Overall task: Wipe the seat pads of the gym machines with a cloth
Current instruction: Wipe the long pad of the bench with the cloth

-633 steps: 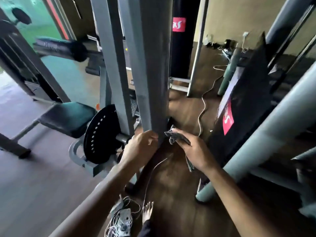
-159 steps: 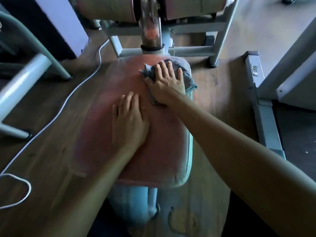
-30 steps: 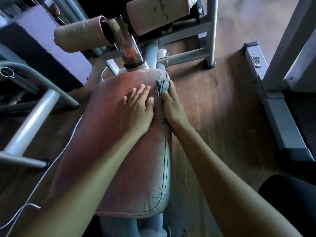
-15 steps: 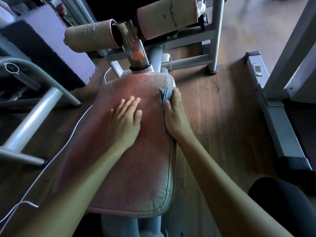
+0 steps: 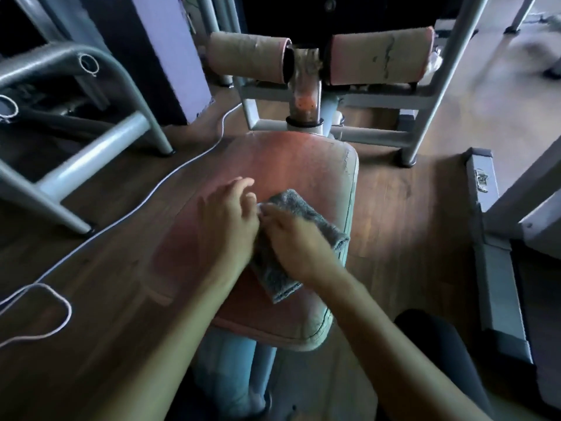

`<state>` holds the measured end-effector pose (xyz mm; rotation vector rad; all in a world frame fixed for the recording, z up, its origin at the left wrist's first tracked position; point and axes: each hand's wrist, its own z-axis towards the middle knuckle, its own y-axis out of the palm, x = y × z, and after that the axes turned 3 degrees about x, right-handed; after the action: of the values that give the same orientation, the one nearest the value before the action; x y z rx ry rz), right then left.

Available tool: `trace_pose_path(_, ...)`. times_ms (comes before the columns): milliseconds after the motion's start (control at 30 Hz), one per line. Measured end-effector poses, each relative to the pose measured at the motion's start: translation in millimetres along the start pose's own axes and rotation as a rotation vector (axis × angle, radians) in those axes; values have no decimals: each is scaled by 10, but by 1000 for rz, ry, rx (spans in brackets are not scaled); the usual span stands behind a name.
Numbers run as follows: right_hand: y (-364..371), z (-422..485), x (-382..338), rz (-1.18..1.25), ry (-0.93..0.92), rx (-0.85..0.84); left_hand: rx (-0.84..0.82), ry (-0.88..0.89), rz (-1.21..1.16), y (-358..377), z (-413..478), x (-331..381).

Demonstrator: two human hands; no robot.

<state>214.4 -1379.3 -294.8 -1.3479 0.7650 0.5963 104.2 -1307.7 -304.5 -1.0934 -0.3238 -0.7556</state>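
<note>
Wood floor [image 5: 394, 208] surrounds the worn seat pad [image 5: 288, 165].

Your left hand [image 5: 227, 226] is smeared with motion blur, so you can't tell if its fingertips touch the cloth [image 5: 306, 214]. Your right hand [image 5: 297, 241] covers the cloth's middle, and grip or plain press, no idea. The left edge of the seat pad [image 5: 288, 159] is mush too. The white cable [image 5: 170, 174] runs off the picture's left edge.
</note>
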Motion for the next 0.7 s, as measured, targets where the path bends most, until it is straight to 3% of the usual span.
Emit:
trace_pose_path(67, -308, 111, 49, 148, 88, 180, -70, 124, 253, 49, -222, 168)
trace_pose_path(133, -454, 222, 82, 108, 99, 274, -230, 116, 345, 211, -371, 377)
trace_pose_path(200, -429, 354, 59, 76, 88, 262, -307, 34, 354, 393, -443, 476)
trace_pose_path(367, -145, 379, -132, 0, 23, 113, -325, -47, 395, 338, -606, 276)
trace_pose_path(467, 5, 338, -199, -19, -22, 42, -253, -97, 430, 138, -799, 84)
trace_pose_path(600, 201, 290, -206, -51, -91, 18, -20, -171, 447, -117, -991, -186)
trace_pose_path(700, 301, 206, -122, -66, -147, 1, 148, -325, 365, -217, -1065, -340)
